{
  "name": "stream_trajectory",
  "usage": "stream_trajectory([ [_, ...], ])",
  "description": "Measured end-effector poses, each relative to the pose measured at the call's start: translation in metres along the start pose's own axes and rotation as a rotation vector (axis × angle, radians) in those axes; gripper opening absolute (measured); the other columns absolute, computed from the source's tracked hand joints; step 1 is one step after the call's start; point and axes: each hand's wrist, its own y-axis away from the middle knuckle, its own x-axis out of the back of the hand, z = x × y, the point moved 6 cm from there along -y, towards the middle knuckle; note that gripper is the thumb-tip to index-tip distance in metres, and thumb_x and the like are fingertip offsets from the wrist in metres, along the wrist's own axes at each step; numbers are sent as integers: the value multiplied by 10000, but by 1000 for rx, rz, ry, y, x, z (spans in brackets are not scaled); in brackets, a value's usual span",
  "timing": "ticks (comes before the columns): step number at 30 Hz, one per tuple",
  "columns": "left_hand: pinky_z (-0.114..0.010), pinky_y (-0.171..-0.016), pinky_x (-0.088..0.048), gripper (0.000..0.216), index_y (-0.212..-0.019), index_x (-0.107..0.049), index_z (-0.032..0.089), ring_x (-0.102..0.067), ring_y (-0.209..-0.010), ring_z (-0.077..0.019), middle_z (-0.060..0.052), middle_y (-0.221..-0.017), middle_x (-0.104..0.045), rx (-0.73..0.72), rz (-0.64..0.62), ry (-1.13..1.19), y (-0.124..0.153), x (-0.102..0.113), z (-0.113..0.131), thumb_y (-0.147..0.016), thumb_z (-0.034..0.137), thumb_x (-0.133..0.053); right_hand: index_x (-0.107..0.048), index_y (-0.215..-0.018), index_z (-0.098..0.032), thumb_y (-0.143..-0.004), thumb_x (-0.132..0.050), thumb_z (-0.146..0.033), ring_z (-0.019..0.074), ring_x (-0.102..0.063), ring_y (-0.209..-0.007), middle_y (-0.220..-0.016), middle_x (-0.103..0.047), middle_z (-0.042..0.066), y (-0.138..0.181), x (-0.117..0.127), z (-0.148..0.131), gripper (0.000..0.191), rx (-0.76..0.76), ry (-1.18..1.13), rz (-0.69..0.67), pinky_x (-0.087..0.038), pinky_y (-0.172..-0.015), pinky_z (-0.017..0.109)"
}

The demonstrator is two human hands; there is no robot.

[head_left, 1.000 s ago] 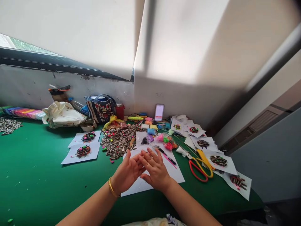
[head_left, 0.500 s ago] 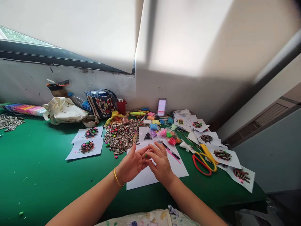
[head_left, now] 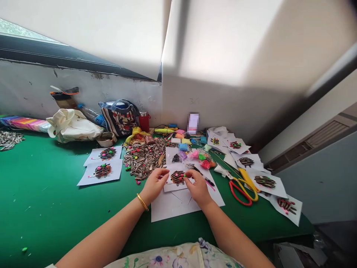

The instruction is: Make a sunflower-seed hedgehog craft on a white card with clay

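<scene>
since the earlier frame both hands have parted: left hand [head_left: 154, 185] and right hand [head_left: 198, 186] now pinch opposite edges of the seed-hedgehog card [head_left: 176, 179], steadying it flat above the white sheet [head_left: 178, 204].

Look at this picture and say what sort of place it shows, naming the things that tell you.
Probably a craft table in a workroom or classroom: a green-covered table holds a heap of sunflower seeds, seed pictures on paper, scissors and coloured clay.
</scene>
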Motion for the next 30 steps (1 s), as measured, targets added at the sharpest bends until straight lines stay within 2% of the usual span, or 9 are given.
stream_trajectory([
  [3,-380,-854,-456,215,-1010,-646,214,-586,-940,-231,-63,-982,-639,-173,-59,-318,7,-8,5,-818,300,-600,-657,-921,-223,-862,-583,-202,209,-580,-899,-932,-660,39,2,-9,-5,97,61,61,-54,-463,-815,358],
  [5,-393,-888,-437,261,-1042,-633,230,-572,-968,-245,-60,-986,-631,-241,-78,-470,10,-11,7,-782,252,-637,-687,-907,-230,-849,-607,-203,222,-565,-932,-961,-648,48,1,-13,-9,102,108,130,-60,-450,-843,376],
  [9,-393,-898,-427,391,-1117,-596,236,-557,-1023,-264,-71,-1057,-614,-232,-106,-638,12,-13,3,-735,219,-677,-729,-925,-252,-828,-645,-226,233,-536,-931,-953,-613,57,-3,-18,-10,131,121,238,-41,-438,-841,392],
  [30,-399,-931,-399,512,-1232,-545,220,-540,-1065,-273,-84,-1122,-609,-190,-135,-700,14,-14,-3,-737,228,-675,-724,-860,-245,-797,-694,-212,220,-505,-900,-914,-599,44,-3,-27,-8,78,91,287,-61,-427,-808,372],
])
